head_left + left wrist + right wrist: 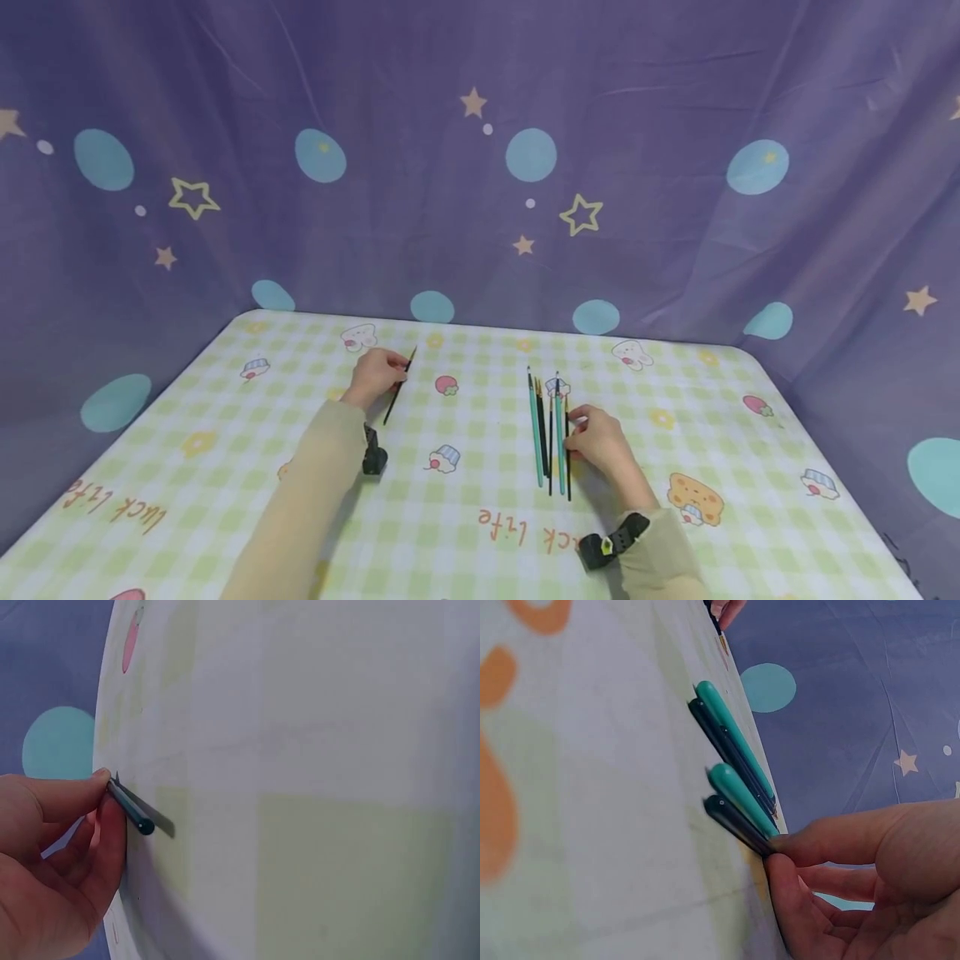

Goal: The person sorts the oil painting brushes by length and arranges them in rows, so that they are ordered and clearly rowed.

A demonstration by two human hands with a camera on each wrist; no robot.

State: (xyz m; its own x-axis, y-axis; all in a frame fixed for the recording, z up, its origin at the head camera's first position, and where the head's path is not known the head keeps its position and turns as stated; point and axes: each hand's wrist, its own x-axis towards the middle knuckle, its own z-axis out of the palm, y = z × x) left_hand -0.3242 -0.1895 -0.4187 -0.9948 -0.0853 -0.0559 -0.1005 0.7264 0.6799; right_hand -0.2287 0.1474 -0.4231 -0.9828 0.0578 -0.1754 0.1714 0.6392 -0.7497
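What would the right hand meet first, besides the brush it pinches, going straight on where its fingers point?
Probably the teal brush just left of the dark brush that the right hand pinches; the exact gap is unclear.

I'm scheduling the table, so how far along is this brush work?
Most brushes lie close together, so grouping looks largely done. In hand: the left hand pinches a separate dark brush; the right hand pinches the group's rightmost brush. Perhaps left: bringing the separate one over, since it is apart.
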